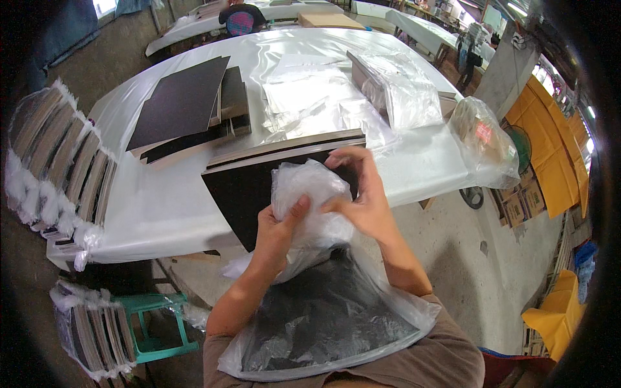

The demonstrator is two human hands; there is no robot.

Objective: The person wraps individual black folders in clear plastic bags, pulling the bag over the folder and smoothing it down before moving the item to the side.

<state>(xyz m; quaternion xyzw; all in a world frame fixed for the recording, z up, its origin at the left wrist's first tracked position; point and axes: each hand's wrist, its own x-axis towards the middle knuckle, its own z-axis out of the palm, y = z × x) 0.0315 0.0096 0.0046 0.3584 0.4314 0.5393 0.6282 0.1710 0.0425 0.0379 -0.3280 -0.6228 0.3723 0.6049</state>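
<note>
A clear plastic bag (310, 194) is bunched up between my two hands at the middle of the view. My left hand (277, 229) pinches the crumpled plastic, thumb on top. Around its right side curls my right hand (363, 197), thumb and fingertips on the plastic. Below the bunch, the bag spreads over a dark flat panel (317, 297) that leans against my body. Just beyond my hands, several black boards (236, 194) stand tilted at the table's near edge, partly hidden by the plastic and my hands.
The white-covered table (155, 220) carries a pile of dark boards (178, 97), loose clear bags (304, 97) and plastic-wrapped boards (401, 90). Wrapped stacks (61, 155) stand at left, near a green stool (158, 323). Cardboard boxes (525, 200) sit at right. A person (242, 18) is at the back.
</note>
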